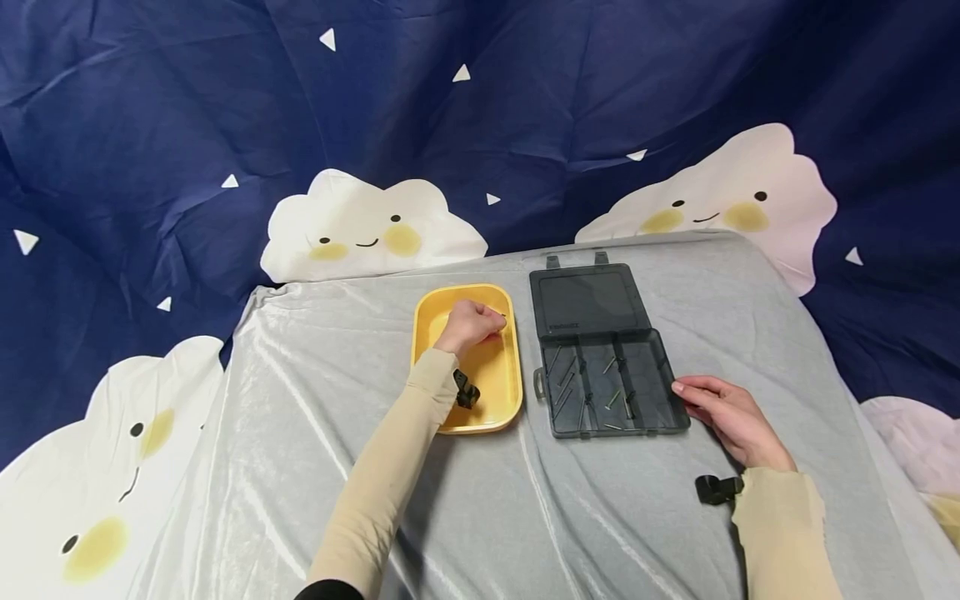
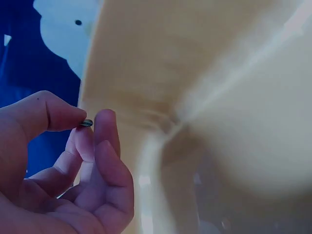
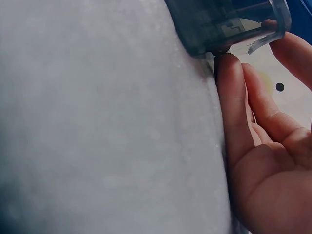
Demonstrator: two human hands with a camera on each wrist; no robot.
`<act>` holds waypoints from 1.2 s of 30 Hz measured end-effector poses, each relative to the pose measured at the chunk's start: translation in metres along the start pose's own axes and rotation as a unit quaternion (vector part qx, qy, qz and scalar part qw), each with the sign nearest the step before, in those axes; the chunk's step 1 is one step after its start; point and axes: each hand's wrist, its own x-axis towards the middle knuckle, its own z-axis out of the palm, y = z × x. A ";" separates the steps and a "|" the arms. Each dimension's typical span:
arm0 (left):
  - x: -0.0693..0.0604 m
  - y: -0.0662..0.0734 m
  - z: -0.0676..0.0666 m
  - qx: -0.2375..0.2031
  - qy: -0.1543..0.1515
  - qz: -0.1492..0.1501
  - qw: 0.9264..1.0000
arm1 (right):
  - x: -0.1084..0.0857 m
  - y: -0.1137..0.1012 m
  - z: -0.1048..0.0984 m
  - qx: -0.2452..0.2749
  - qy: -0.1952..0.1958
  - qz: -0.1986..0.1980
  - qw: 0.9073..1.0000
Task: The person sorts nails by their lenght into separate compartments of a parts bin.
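Over the far right part of the yellow tray [image 1: 483, 408], my left hand [image 1: 468, 323] pinches a small metal screw [image 2: 87, 123] between thumb and fingertip. Only a short end of it shows; the fingers cover the rest. To the tray's right lies a dark, see-through compartment box [image 1: 643, 400] with its lid [image 1: 588, 300] folded back flat. Several thin metal screws [image 1: 564, 379] lie in its left and middle compartments. My right hand [image 1: 731, 417] holds the box by its right side wall, the thumb at the rim and fingers lower down, as the right wrist view shows.
A grey velvety cloth [image 1: 300, 400] with folds covers the table. Behind it hangs a dark blue curtain [image 1: 525, 108] printed with clouds and triangles. A latch [image 1: 539, 383] sticks out from the box's left side, towards the tray.
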 end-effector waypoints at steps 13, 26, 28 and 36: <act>-0.011 0.018 0.009 -0.081 -0.052 0.022 0.995 | 0.001 0.000 0.001 0.015 -0.002 -0.003 1.000; -0.031 0.042 0.035 -0.076 -0.107 0.032 0.991 | -0.001 -0.001 0.000 0.016 -0.003 0.000 1.000; -0.032 0.044 0.040 -0.064 -0.111 0.032 0.991 | -0.002 0.000 0.000 0.016 -0.002 -0.001 1.000; -0.037 0.046 0.062 -0.041 -0.132 0.039 0.990 | -0.003 -0.001 0.000 0.021 -0.005 -0.010 1.000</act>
